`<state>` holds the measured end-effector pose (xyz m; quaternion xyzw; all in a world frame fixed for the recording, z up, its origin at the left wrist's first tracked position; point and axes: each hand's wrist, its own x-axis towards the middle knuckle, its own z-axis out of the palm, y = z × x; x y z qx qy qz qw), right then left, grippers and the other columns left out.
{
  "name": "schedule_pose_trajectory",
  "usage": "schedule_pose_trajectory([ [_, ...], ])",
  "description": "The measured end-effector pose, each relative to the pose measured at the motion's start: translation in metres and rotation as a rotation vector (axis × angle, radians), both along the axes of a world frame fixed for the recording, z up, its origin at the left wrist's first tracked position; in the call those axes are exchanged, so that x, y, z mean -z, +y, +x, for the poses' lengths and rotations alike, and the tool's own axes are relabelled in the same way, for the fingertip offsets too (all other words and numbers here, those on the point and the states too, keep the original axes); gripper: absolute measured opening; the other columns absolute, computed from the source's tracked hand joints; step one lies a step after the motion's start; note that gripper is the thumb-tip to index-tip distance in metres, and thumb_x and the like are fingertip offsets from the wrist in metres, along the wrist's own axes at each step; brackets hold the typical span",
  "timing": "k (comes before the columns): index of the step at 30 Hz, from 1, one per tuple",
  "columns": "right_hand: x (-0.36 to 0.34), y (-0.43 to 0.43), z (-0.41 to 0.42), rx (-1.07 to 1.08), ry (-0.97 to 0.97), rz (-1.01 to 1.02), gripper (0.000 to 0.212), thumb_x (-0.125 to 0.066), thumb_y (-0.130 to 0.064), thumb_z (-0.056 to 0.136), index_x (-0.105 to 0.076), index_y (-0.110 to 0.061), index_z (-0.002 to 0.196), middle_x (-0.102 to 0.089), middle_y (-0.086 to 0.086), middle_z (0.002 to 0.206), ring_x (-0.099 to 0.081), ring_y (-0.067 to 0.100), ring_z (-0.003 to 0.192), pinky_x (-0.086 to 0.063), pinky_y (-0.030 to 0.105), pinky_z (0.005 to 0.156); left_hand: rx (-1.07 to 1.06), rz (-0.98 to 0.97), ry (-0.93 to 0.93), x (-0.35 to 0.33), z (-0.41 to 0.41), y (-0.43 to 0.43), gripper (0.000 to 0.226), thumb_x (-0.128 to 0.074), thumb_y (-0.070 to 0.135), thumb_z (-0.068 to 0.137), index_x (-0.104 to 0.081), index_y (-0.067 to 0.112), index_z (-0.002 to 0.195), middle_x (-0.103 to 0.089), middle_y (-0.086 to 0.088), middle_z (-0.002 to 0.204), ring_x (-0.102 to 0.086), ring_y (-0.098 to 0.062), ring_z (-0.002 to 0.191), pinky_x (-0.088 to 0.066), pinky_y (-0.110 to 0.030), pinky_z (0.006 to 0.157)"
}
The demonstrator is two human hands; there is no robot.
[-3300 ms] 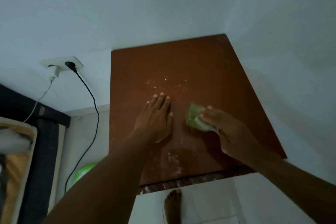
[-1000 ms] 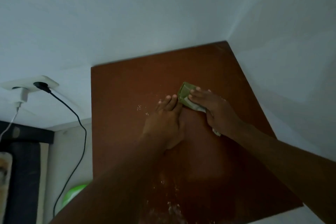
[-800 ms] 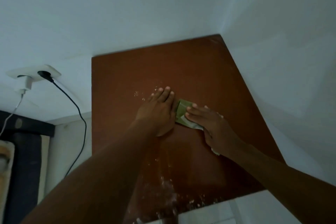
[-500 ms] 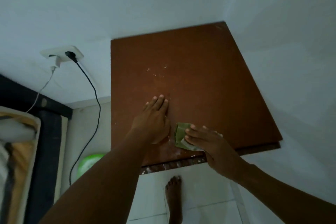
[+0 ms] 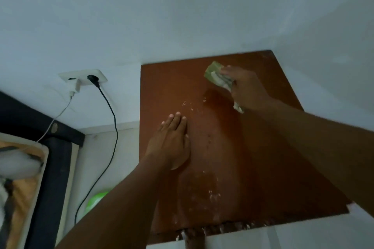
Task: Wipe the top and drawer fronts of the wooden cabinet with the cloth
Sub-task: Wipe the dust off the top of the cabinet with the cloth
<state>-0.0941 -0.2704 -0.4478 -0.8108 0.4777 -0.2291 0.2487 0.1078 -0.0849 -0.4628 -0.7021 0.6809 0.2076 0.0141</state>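
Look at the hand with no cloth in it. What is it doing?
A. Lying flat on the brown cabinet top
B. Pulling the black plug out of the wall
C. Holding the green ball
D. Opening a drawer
A: the left hand lies palm down, fingers stretched out, on the cabinet top, while the right hand holds the cloth nearer the wall.

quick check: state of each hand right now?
Left hand: open, flat on the cabinet top, holding nothing.
Right hand: closed on the green cloth, near the back of the top.
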Motion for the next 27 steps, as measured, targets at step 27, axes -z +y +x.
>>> schedule_pose_trajectory([
  [27, 0.029, -0.152, -0.094, 0.154, 0.273, -0.065, 0.048, -0.052, 0.010, 0.085, -0.057, -0.001, 0.131, -0.054, 0.021, 0.137, -0.052, 0.030, 0.123, -0.037, 0.039, 0.108, 0.026, -0.058, 0.021, 0.019, -0.111, -0.157, 0.062, -0.032, 0.042, 0.100, -0.025, 0.019, 0.158, -0.012, -0.007, 0.168, -0.008, -0.024, 0.155, -0.010, -0.037, 0.124],
])
